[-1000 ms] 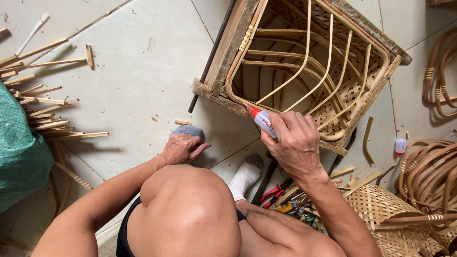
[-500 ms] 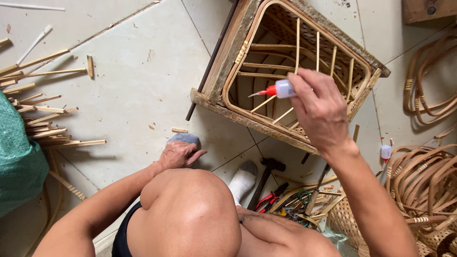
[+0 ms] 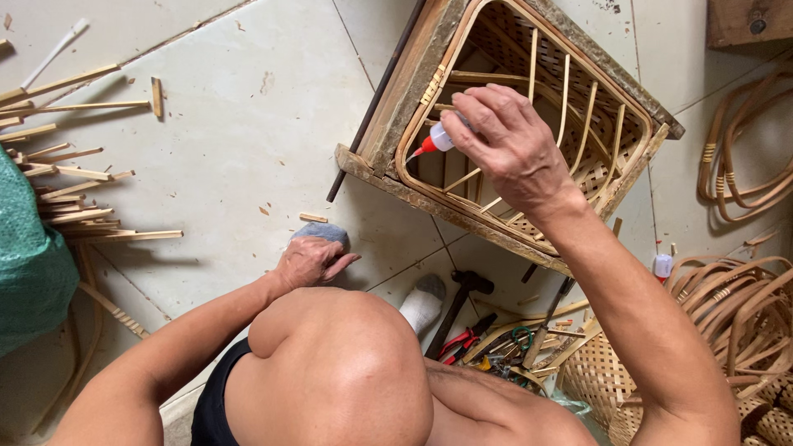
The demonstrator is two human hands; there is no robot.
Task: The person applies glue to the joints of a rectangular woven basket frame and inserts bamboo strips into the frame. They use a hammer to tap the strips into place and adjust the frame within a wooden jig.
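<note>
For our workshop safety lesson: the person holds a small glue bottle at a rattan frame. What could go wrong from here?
1. The right hand aims the glue bottle with its red nozzle at the rattan frame; glue might drip onto fingers or the tiled floor.
2. The hammer and pliers lie beside the socked foot; shifting could knock them.
3. The left hand rests low, near loose cane strips.

Bare floor tiles (image 3: 239, 99) leave open passage at ten o'clock. Bamboo splints (image 3: 74, 190) block nine o'clock, the rattan frame (image 3: 512, 124) one o'clock, coiled cane (image 3: 743, 173) three, hammer (image 3: 458, 301) and pliers (image 3: 462, 339) five.
</note>
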